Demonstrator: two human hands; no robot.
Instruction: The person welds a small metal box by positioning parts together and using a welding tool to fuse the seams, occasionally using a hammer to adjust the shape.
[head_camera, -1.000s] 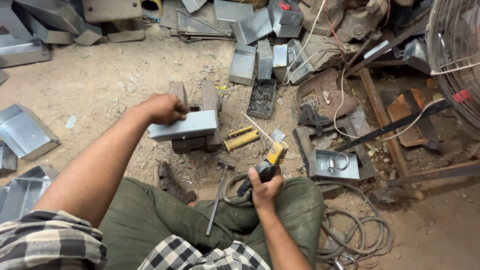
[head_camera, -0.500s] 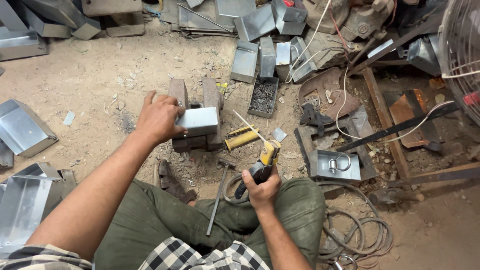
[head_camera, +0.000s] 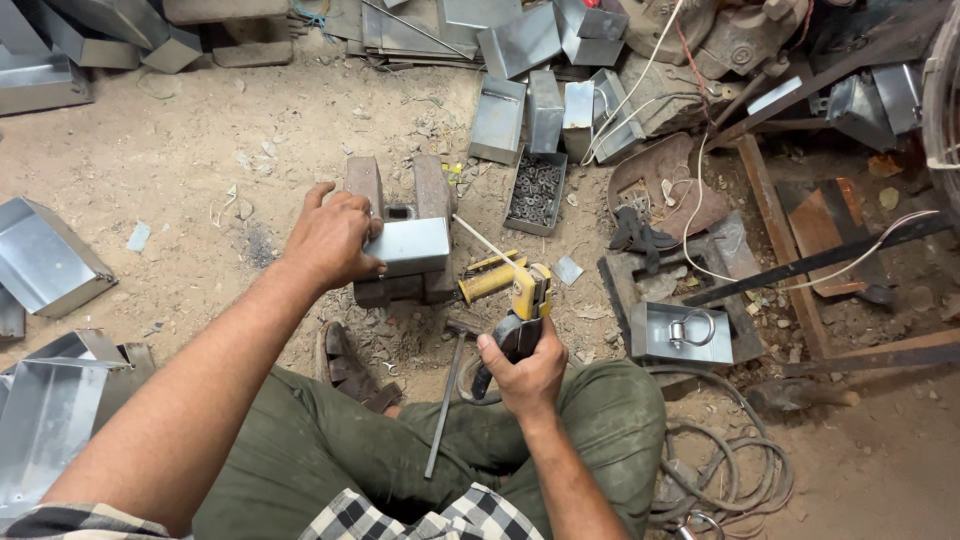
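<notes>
My left hand (head_camera: 328, 238) grips a small folded sheet-metal box piece (head_camera: 412, 246) and holds it on top of two rusty steel blocks (head_camera: 400, 200) on the dirt floor. My right hand (head_camera: 522, 368) is closed on the dark handle of a welding electrode holder (head_camera: 520, 305) with yellow jaws. A thin electrode rod (head_camera: 482, 240) sticks out of the jaws toward the box piece. The rod's tip lies close to the box's right edge.
A hammer (head_camera: 447, 385) lies between my legs, and a yellow-handled tool (head_camera: 490, 282) beside the blocks. A tray of small dark parts (head_camera: 537, 190) and several metal boxes (head_camera: 545, 105) sit beyond. Cables (head_camera: 720, 470) coil at right. Bent sheet pieces (head_camera: 45, 260) lie at left.
My left hand turned the metal piece and drew it end-on over the blocks, so it looks shorter. My right hand brought the electrode holder slightly closer to it.
</notes>
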